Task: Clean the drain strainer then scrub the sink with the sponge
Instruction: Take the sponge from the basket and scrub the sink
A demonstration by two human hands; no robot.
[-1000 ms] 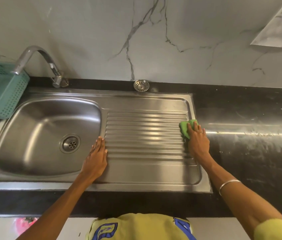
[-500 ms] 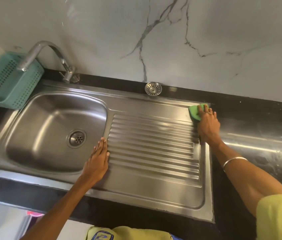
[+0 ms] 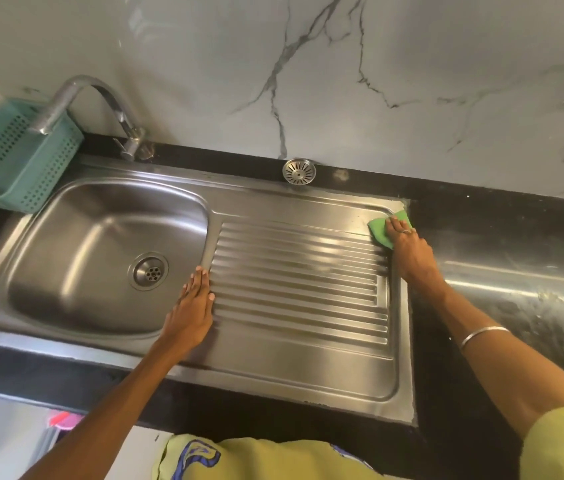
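The steel sink (image 3: 76, 244) has a basin on the left with an open drain (image 3: 149, 271) and a ribbed drainboard (image 3: 301, 292) on the right. The round metal drain strainer (image 3: 298, 171) lies on the black ledge behind the drainboard. A green sponge (image 3: 379, 235) sits at the drainboard's far right corner. My right hand (image 3: 410, 252) presses down on it with fingers laid over its top. My left hand (image 3: 190, 306) rests flat on the divide between basin and drainboard, fingers straight, holding nothing.
A curved tap (image 3: 100, 98) stands behind the basin, with a teal perforated basket (image 3: 14, 157) at the far left. Black countertop (image 3: 516, 258) with wet streaks runs to the right. A marble wall rises behind.
My right hand slid the sponge from the drainboard's right edge to its far right corner. My left hand stayed where it was. The camera view shifted.
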